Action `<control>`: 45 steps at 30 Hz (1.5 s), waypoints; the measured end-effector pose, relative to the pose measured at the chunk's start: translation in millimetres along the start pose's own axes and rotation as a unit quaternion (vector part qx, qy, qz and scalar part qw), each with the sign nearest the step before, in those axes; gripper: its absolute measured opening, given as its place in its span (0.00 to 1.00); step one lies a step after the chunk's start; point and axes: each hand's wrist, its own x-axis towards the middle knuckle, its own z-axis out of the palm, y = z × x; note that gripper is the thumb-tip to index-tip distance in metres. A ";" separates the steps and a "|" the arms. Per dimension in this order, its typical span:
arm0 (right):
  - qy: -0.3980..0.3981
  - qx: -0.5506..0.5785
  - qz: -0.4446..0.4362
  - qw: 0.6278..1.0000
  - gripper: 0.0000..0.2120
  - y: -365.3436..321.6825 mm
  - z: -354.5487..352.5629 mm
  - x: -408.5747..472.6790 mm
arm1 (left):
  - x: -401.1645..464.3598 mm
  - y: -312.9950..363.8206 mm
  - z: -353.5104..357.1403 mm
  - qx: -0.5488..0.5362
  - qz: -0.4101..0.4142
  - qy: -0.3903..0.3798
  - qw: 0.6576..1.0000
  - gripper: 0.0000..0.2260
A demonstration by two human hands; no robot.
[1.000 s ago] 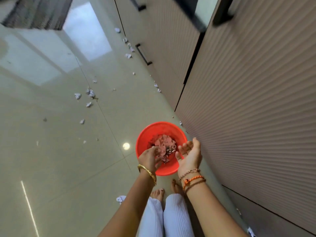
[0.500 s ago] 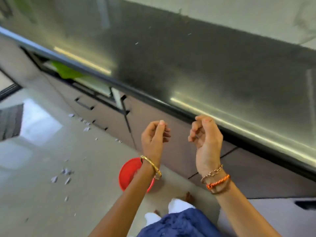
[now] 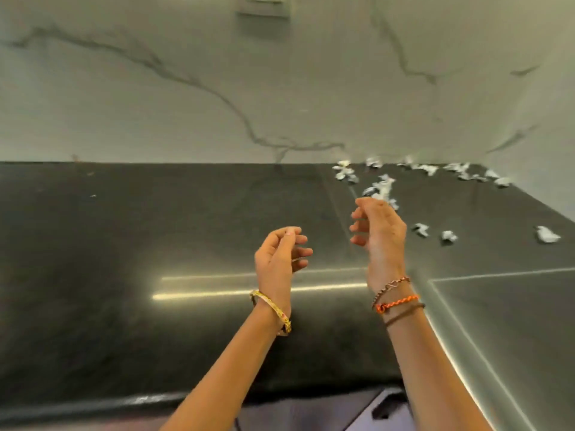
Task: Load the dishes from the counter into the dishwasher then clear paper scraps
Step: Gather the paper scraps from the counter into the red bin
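Several white paper scraps (image 3: 382, 185) lie scattered over the back right of the dark counter (image 3: 124, 259), with a few more scraps (image 3: 546, 234) nearer the right edge. My right hand (image 3: 378, 231) hovers above the counter just in front of the nearest scraps, fingers loosely curled and holding nothing. My left hand (image 3: 280, 256) hangs to its left over bare counter, fingers relaxed, also holding nothing. No dishes or dishwasher are in view.
A marble-patterned wall (image 3: 217, 88) rises behind the counter, with a socket plate (image 3: 264, 7) at the top. The counter turns a corner at the right. A cabinet handle (image 3: 385, 405) shows below the front edge.
The view has swung up from the floor and the red bucket to the counter top. Both hands have risen from over the bucket to above the counter, the right one nearing the scraps.
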 end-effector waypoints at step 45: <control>0.026 -0.292 -0.298 0.908 0.10 102.8 -85.9 227.0 | 197.5 -111.8 198.6 -0.316 -0.308 -0.011 0.898 0.15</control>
